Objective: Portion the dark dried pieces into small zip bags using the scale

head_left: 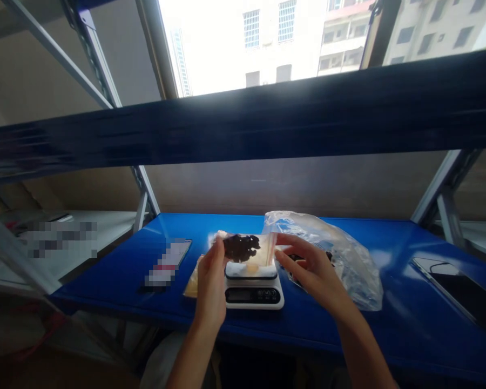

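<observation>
Between both hands, a small clear zip bag (243, 248) with dark brown or black pieces inside is held sideways above a kitchen scale (254, 303). My left hand (211, 281) grips the bag's left end, the fingers partly hidden behind it. The thumb and fingers of my right hand (314, 267) pinch the right end, where the zip strip runs. Below the bag, the white scale has a dark display and buttons at its front. Something yellowish (191, 283) lies left of the scale, partly covered by my left hand.
A large clear plastic bag (356, 265) with dark contents lies behind my right hand. Two phones rest on the blue shelf (117, 270): one phone (168, 265) at left, another phone (461, 292) at far right. A blue beam (243, 124) crosses above the work area.
</observation>
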Tool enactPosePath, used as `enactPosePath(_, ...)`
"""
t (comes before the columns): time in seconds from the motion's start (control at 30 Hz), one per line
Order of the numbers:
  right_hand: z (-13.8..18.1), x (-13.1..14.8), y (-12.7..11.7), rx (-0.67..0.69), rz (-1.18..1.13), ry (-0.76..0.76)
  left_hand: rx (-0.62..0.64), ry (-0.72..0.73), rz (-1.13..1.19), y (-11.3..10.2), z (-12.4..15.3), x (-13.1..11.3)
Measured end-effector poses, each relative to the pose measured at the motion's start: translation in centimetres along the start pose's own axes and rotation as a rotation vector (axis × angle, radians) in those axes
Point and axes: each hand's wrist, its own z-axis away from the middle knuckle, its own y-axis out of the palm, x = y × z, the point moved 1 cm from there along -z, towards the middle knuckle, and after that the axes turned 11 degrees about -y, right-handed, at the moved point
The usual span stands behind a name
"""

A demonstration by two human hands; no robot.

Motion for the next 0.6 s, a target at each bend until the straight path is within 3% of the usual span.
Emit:
enactPosePath(0.17,0.0,0.2,1.1,-0.019,-0.204,-0.028,-0.015,-0.127,0.054,0.6,0.6,1.2)
enactPosePath(0.3,0.2,0.5,1.1,0.012,-0.298,-0.034,-0.095,-0.132,0.072,0.5,0.4,1.1)
enactPosePath(0.47,0.5,0.7,0.9,0.049,-0.324,0.018,-0.080,-0.148,0.022,-0.3,0.3,1.2)
enactPosePath(0.6,0.4,1.1,0.9,-0.006,-0.395,0.065,-0.072,-0.081,-0.040,-0.7,0.4,1.5)
